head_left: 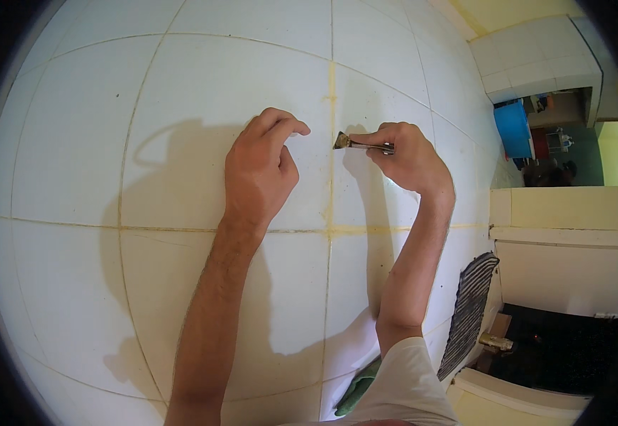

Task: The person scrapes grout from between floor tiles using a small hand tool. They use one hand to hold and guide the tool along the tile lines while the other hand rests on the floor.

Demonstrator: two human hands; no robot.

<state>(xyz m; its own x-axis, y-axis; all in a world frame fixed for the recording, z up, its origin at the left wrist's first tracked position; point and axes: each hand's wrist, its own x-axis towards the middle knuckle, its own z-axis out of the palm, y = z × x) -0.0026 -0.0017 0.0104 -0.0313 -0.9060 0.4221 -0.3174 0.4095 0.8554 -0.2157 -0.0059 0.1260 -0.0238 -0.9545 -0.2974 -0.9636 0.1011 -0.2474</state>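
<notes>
My right hand (415, 157) grips the short metal handle of a small scraper-like tool (342, 141). Its dark, flared tip points left and is at a grout line (332, 99) between white floor tiles (252, 78). Whether the tip touches the floor I cannot tell. Yellowish stain marks this line and the crossing below it. Left of the line, my left hand (261, 167) hovers over a tile with fingers half curled. Its thumb and index finger are apart, with nothing between them.
A striped dark mat (469, 312) lies on the right beside a doorway. Close to my right sleeve is a green cloth (357, 389). At the upper right, a blue tub (512, 129) stands under a tiled counter (536, 57). Shadows of my arms fall across the tiles.
</notes>
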